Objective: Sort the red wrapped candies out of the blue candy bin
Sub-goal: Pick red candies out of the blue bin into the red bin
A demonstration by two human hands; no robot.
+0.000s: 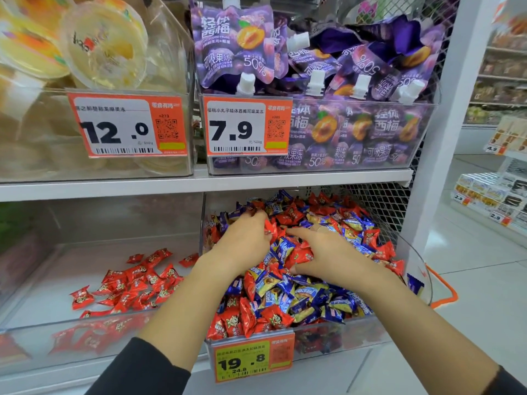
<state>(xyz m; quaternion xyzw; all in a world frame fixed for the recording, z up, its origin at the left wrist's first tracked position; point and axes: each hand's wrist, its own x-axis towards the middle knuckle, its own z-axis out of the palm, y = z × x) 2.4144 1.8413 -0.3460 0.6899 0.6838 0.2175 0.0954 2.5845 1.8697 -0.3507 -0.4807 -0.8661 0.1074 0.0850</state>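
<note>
Red candies (285, 215) are scattered all through the mixed bin (342, 334) on the lower shelf, tangled with blue candies (285, 248); a sorted red pile (137, 283) lies in the clear bin (37, 323) just to the left. I have both hands down in the mix. My left hand (245, 238) has its fingers (261, 216) curled into the heap, apparently pinching a red wrapper at its tips, though I cannot tell how many pieces it has. My right hand (322, 252) lies spread on the candies, fingers nearly straight, pressing rather than gripping.

My worry is that a blue piece rides along with the red ones, since the wrappers overlap and crinkle together. The heap also stands high against the front wall, so raking could spill pieces over the price tag (253, 356) to the floor (470, 295).

Above, purple jelly pouches (328, 69) and jelly cups (102, 44) sit in their own bins; the shelf edge (199, 185) hangs low over the back of the heap.
</note>
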